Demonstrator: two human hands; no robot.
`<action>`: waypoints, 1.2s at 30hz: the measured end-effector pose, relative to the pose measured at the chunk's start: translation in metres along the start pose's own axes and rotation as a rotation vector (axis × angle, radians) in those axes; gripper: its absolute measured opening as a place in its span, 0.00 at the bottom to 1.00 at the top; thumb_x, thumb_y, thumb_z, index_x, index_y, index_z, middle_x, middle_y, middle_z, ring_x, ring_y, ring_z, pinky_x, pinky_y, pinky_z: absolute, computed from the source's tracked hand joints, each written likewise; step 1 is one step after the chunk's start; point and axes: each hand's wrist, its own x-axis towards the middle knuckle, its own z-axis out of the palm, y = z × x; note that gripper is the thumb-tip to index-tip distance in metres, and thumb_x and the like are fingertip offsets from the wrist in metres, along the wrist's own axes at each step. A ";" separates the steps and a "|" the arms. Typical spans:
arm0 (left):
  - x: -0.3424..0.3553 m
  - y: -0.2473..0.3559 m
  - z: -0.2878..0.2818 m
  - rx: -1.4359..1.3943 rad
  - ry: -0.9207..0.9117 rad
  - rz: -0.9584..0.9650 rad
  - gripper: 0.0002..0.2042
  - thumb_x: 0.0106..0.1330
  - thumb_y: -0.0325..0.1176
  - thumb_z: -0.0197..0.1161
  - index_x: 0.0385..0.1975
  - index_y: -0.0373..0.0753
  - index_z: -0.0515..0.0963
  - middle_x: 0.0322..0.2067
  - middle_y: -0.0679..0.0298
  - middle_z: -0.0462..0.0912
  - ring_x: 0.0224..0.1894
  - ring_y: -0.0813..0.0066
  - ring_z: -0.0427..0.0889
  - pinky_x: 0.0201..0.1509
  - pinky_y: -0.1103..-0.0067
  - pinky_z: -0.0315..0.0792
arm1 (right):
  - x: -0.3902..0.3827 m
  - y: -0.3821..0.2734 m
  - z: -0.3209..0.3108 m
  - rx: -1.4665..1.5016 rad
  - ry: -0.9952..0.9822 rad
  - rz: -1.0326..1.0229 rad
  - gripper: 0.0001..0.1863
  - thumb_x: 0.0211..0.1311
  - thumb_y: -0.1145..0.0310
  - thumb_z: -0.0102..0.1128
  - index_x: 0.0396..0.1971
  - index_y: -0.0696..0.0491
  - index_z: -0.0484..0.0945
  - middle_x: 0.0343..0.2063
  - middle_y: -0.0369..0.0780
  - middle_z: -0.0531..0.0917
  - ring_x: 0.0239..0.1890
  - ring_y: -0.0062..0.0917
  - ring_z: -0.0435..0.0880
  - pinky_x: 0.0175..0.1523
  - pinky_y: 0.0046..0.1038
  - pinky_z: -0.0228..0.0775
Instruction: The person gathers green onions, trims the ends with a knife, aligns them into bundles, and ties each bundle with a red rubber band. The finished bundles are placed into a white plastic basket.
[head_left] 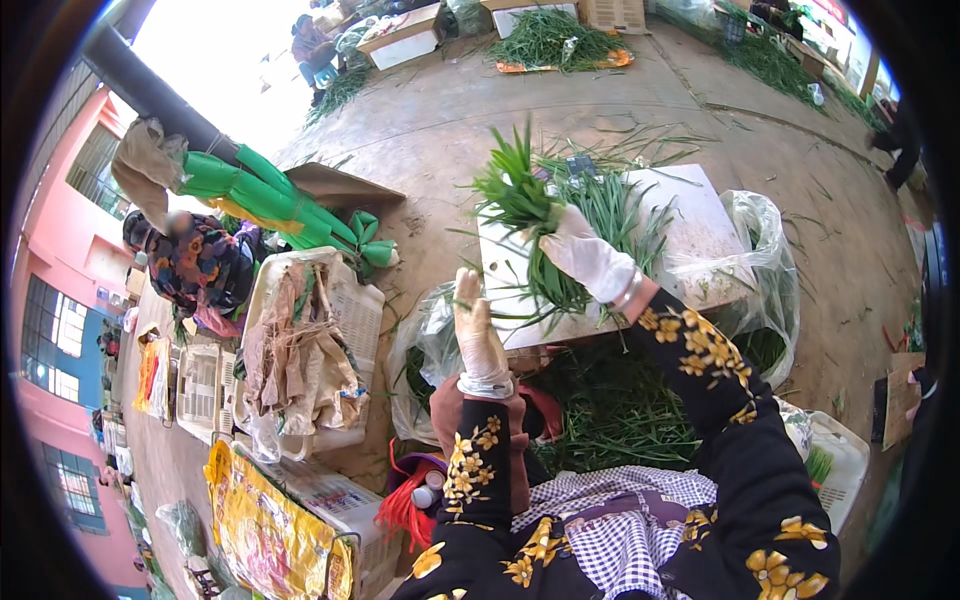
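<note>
Above the pale tabletop (690,205), the white-gloved right grip (585,255) is closed around a bunch of long green leaves (515,185), whose bushy tips point up and away from the person while the lower ends hang over the tabletop's left part. To its left, apart from the bunch, the left grip (479,335), gloved too, stands wide, its fingers straight and pointing upward (the palm seems turned toward the bunch). Loose leaves (615,205) lie across the middle of the tabletop, just beside the right grip, with a small dark object (580,163) among them, too small to make out. A clear plastic bag (768,265) sits at the tabletop's right side. Below the near edge, a heap of greenery (620,410) lies before the checked apron (625,545). Farther left, brown cloths (300,360) drape over a white crate (363,325), near a yellow bag (275,520) and red strings (402,505).
</note>
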 end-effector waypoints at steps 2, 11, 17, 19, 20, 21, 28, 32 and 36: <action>-0.009 -0.018 -0.030 -0.057 0.236 -0.042 0.26 0.70 0.45 0.55 0.65 0.40 0.64 0.63 0.62 0.67 0.69 0.69 0.56 0.72 0.64 0.43 | 0.001 0.012 -0.010 -0.003 -0.154 -0.054 0.13 0.64 0.79 0.54 0.48 0.59 0.75 0.38 0.34 0.80 0.37 0.15 0.76 0.39 0.17 0.71; -0.023 -0.067 -0.072 0.096 0.471 -0.292 0.30 0.70 0.48 0.51 0.69 0.43 0.56 0.64 0.65 0.67 0.68 0.69 0.59 0.71 0.60 0.44 | -0.029 -0.029 -0.005 -0.500 -0.093 -0.085 0.16 0.63 0.77 0.54 0.51 0.57 0.73 0.41 0.37 0.80 0.40 0.21 0.79 0.45 0.21 0.74; -0.024 -0.111 -0.117 -0.067 0.121 -0.508 0.27 0.69 0.55 0.51 0.60 0.42 0.68 0.55 0.58 0.74 0.56 0.64 0.73 0.64 0.59 0.60 | -0.082 -0.160 0.036 -0.292 0.378 -0.256 0.17 0.70 0.60 0.52 0.44 0.61 0.75 0.29 0.35 0.74 0.36 0.19 0.73 0.47 0.22 0.66; -0.056 -0.084 -0.005 -0.504 -0.277 -0.745 0.26 0.70 0.56 0.47 0.57 0.41 0.70 0.54 0.59 0.74 0.56 0.61 0.72 0.61 0.60 0.67 | -0.089 -0.172 -0.044 -0.400 0.489 -0.423 0.14 0.66 0.63 0.57 0.40 0.61 0.76 0.27 0.35 0.74 0.32 0.20 0.73 0.44 0.23 0.69; -0.059 -0.101 -0.018 -0.927 -0.514 -0.766 0.29 0.71 0.58 0.44 0.62 0.42 0.65 0.58 0.57 0.71 0.59 0.58 0.70 0.63 0.57 0.65 | -0.085 -0.175 -0.067 -0.221 0.545 -0.349 0.12 0.64 0.66 0.59 0.38 0.60 0.77 0.25 0.35 0.75 0.30 0.20 0.74 0.43 0.25 0.70; -0.074 -0.104 0.005 -1.040 -0.575 -0.707 0.32 0.70 0.60 0.40 0.64 0.41 0.63 0.61 0.55 0.69 0.62 0.54 0.68 0.64 0.55 0.63 | -0.098 -0.188 -0.096 -0.071 0.632 -0.285 0.09 0.62 0.68 0.61 0.36 0.58 0.78 0.24 0.35 0.76 0.27 0.21 0.74 0.43 0.27 0.71; -0.121 -0.056 0.065 -0.264 -0.479 -0.874 0.30 0.67 0.54 0.56 0.63 0.43 0.65 0.63 0.62 0.65 0.64 0.63 0.65 0.65 0.62 0.62 | -0.176 -0.200 -0.144 0.134 0.757 -0.298 0.06 0.62 0.70 0.61 0.33 0.58 0.79 0.23 0.35 0.76 0.28 0.24 0.76 0.45 0.28 0.76; -0.135 -0.067 0.067 -0.300 -0.618 -0.842 0.29 0.64 0.48 0.63 0.62 0.42 0.66 0.62 0.61 0.67 0.64 0.67 0.66 0.65 0.67 0.60 | -0.210 -0.206 -0.144 0.092 0.823 -0.387 0.06 0.61 0.71 0.61 0.31 0.58 0.78 0.21 0.35 0.75 0.25 0.24 0.75 0.46 0.31 0.76; -0.160 -0.105 0.052 -0.255 -0.593 -0.890 0.21 0.67 0.44 0.60 0.54 0.39 0.71 0.54 0.62 0.74 0.61 0.69 0.69 0.64 0.70 0.62 | -0.223 -0.213 -0.135 0.073 0.803 -0.337 0.09 0.62 0.69 0.61 0.34 0.60 0.77 0.21 0.36 0.75 0.26 0.27 0.75 0.47 0.31 0.74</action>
